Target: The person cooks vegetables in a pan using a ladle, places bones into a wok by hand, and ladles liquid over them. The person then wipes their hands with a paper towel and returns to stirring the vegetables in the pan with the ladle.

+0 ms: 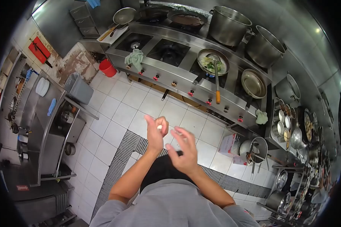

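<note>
My left hand (154, 135) is raised in front of my body, thumb sticking up and fingers curled in. A small pale bit (160, 127) shows between those fingers, too small to name. Close beside it, my right hand (185, 151) is open, with its fingers apart and slightly bent and nothing visible in it. The two hands do not touch. Beyond them on the stove (165, 70), a frying pan (201, 68) holds green and pale food, and a ladle (217, 81) with a wooden handle rests in it.
A second pan (254, 84) sits to the right on the stove, with tall pots (231, 26) behind. A steel pot with utensils (254, 145) stands on the floor at right. A red bucket (108, 68) and grey bin (78, 89) are at left. Floor grating (115, 170) runs beneath me.
</note>
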Motion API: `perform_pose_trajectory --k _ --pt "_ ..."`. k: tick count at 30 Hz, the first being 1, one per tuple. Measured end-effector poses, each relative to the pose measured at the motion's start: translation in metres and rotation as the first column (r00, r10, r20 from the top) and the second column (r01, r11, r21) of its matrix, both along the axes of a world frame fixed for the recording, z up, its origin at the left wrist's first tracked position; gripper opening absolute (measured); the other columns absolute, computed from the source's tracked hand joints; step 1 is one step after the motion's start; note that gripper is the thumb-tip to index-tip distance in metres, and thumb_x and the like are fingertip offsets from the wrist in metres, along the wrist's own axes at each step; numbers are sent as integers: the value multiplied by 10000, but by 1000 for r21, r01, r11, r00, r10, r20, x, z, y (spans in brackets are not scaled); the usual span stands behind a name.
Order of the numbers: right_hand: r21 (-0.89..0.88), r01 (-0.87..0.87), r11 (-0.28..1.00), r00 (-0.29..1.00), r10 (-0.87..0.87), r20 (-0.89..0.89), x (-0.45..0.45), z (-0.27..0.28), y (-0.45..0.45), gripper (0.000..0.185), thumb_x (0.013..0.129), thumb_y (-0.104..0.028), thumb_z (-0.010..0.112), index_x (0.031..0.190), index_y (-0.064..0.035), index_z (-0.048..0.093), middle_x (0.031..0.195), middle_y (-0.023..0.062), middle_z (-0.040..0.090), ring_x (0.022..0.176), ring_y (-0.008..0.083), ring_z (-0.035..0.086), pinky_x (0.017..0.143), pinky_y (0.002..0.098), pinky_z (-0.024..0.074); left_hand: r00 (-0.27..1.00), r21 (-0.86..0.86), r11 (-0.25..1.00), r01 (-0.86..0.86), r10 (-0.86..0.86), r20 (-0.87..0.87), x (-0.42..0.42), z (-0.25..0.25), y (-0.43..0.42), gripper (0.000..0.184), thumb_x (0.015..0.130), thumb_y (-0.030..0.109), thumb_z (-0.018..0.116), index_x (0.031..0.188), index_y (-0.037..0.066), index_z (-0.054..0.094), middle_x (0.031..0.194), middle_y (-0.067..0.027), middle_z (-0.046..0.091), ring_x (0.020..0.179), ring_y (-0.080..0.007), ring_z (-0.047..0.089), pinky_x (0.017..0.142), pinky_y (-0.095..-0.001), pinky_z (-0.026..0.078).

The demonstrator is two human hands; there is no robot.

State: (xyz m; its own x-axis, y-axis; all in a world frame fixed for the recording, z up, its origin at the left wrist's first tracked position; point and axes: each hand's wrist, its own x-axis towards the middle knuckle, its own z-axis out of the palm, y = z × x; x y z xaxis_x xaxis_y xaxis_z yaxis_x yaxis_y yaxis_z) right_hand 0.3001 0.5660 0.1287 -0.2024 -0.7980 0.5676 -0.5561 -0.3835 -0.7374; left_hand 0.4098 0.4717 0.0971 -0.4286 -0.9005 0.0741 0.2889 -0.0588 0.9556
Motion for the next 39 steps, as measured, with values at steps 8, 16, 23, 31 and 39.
perform_pose_trajectory --k 8,16,23,31,39 --pt "147 -194 970 908 234 -348 1 -41 -113 526 760 -23 674 1265 0 529 1283 127 540 1040 304 544 886 382 458 972 138 988 -68 34 234 16 -13 -45 809 918 688 110 1491 118 141 1199 -120 477 1146 -231 472 966 -350 393" --pt "-216 -625 750 763 528 -373 48 -8 -270 312 738 23 711 1034 29 613 983 163 662 866 320 637 792 377 509 950 39 964 -261 264 -168 86 18 -110 913 928 645 352 1509 91 -83 1438 -166 380 1303 -263 401 1056 -390 285" --pt "-908 -135 396 914 404 40 166 142 -396 372 917 -24 562 1194 22 318 1091 248 450 789 291 583 643 369 592 742 67 743 -666 669 -39 171 5 -94 711 976 457 443 1498 64 163 1331 -178 498 1147 -258 545 978 -352 390" --pt "-175 -621 764 759 530 -378 380 10 -551 590 802 -213 707 1342 -111 492 1388 211 420 1236 374 439 964 502 381 513 106 504 -857 851 111 240 -10 -83 610 925 272 579 1419 22 321 1234 -166 543 1018 -236 612 933 -388 466" --pt "700 -475 533 611 772 -173 145 -238 -346 440 819 -208 684 1208 -32 580 1213 222 570 1173 371 513 1001 411 416 718 177 699 -693 647 256 296 -14 -151 458 915 113 604 1331 14 440 1168 -107 589 998 -154 599 890 -282 450"
